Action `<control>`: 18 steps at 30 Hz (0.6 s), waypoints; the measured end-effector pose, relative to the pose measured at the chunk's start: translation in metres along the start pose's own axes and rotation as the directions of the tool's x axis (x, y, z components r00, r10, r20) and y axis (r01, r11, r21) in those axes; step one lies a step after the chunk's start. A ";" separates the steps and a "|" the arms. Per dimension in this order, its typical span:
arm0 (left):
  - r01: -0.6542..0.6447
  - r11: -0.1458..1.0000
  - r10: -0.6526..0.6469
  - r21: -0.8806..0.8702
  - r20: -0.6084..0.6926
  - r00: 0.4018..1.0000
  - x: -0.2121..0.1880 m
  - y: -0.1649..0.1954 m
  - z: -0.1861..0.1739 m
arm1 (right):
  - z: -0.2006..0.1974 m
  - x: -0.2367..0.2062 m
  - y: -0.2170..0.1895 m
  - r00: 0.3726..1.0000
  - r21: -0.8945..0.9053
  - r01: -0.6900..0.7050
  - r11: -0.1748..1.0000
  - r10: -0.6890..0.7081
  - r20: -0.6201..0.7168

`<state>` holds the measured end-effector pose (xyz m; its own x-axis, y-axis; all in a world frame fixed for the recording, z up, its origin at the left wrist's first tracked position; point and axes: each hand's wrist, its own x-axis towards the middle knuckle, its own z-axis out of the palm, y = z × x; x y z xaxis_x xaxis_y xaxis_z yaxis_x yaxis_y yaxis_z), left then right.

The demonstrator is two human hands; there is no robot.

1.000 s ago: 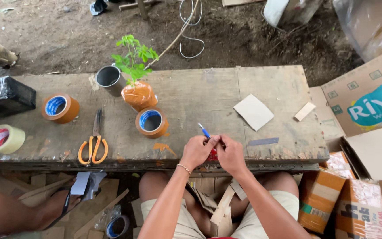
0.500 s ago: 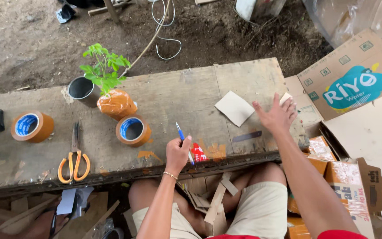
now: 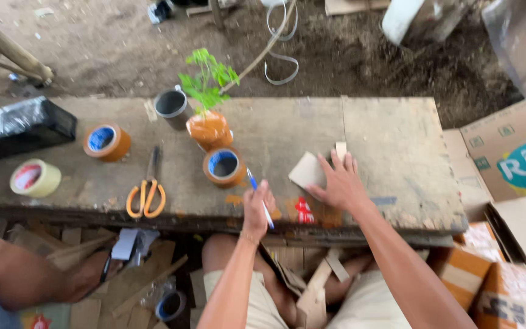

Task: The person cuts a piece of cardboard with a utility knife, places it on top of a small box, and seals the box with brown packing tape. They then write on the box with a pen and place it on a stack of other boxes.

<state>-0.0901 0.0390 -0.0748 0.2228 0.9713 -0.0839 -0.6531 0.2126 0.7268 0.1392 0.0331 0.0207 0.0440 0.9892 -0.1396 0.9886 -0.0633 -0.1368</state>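
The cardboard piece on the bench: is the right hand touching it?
Touching. The head view shows the right hand lying flat with fingers over the cardboard piece.

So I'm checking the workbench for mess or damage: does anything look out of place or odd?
Nothing is spilled or knocked over. The wooden bench is worn, with orange and red paint smears near its front edge. Cardboard scraps litter the ground beneath. The right hand presses a cardboard piece flat; the left hand holds a blue pen.

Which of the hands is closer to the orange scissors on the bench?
Left. The left hand, holding a blue pen, is nearer the orange scissors; the right hand rests farther away on cardboard.
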 end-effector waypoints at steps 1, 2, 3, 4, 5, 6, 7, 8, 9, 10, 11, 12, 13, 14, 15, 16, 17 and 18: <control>-0.029 0.999 0.029 0.042 0.011 1.000 -0.001 0.001 0.001 | 0.001 -0.004 0.002 0.998 -0.003 0.028 1.000 -0.028 -0.055; -0.070 0.996 0.070 0.062 0.002 0.998 -0.002 0.001 0.002 | 0.004 -0.012 0.002 0.995 -0.005 0.053 0.999 -0.053 -0.086; -0.097 0.992 0.099 0.083 -0.013 0.995 -0.003 0.001 0.004 | 0.009 -0.023 0.000 0.997 0.037 0.076 0.996 -0.075 -0.029; -0.127 0.987 0.129 0.102 -0.015 0.992 -0.003 0.001 0.006 | 0.014 -0.034 -0.002 0.996 0.077 0.090 0.993 -0.092 0.017; -0.154 0.966 0.164 0.210 -0.029 0.986 -0.001 0.001 0.009 | 0.015 -0.040 -0.004 0.992 0.112 0.108 0.988 -0.114 0.050; -0.185 0.930 0.208 0.316 -0.040 0.977 0.002 0.002 0.011 | 0.019 -0.051 -0.008 0.954 0.073 0.297 0.952 -0.292 -0.071; -0.213 0.883 0.257 0.419 -0.051 0.965 0.004 0.004 0.013 | 0.024 -0.064 -0.015 0.866 0.009 0.476 0.879 -0.467 -0.177; -0.184 0.874 0.231 0.449 -0.052 0.972 0.007 0.007 0.015 | 0.026 -0.076 -0.020 0.832 0.017 0.529 0.848 -0.515 -0.208; -0.149 0.864 0.202 0.480 -0.060 0.978 0.009 0.010 0.016 | 0.029 -0.091 -0.025 0.794 0.028 0.582 0.813 -0.561 -0.236; -0.105 0.852 0.165 0.513 -0.072 0.984 0.009 0.013 0.016 | 0.032 -0.105 -0.028 0.765 0.071 0.635 0.769 -0.614 -0.197; -0.114 0.809 0.182 0.576 -0.061 0.981 0.009 0.016 0.017 | 0.034 -0.118 -0.029 0.732 0.114 0.680 0.724 -0.662 -0.163; -0.127 0.761 0.203 0.636 -0.047 0.978 0.009 0.019 0.017 | 0.035 -0.126 -0.030 0.691 0.154 0.722 0.674 -0.710 -0.133; -0.137 0.709 0.221 0.691 -0.034 0.975 0.008 0.023 0.018 | 0.038 -0.134 -0.031 0.667 0.167 0.745 0.646 -0.715 -0.210; -0.057 0.588 0.226 0.807 -0.096 0.969 0.006 0.028 0.017 | 0.039 -0.140 -0.031 0.644 0.178 0.764 0.621 -0.710 -0.286; 0.028 0.451 0.242 0.892 -0.152 0.958 0.006 0.035 0.015 | 0.040 -0.143 -0.030 0.618 0.183 0.782 0.596 -0.698 -0.362; 0.122 0.302 0.266 0.945 -0.206 0.942 0.004 0.044 0.012 | 0.041 -0.143 -0.028 0.628 0.194 0.772 0.605 -0.682 -0.375; 0.071 0.208 0.395 0.975 -0.150 0.906 0.002 0.053 0.009 | 0.042 -0.142 -0.027 0.639 0.207 0.763 0.613 -0.665 -0.386; 0.027 0.105 0.513 0.994 -0.077 0.855 0.002 0.064 0.005 | 0.042 -0.140 -0.027 0.650 0.217 0.752 0.623 -0.646 -0.399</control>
<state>-0.1275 0.0539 -0.0253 -0.2004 0.9476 0.2486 0.6572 -0.0582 0.7514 0.1003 -0.1090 0.0025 -0.5528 0.7369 0.3890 0.6174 0.6758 -0.4026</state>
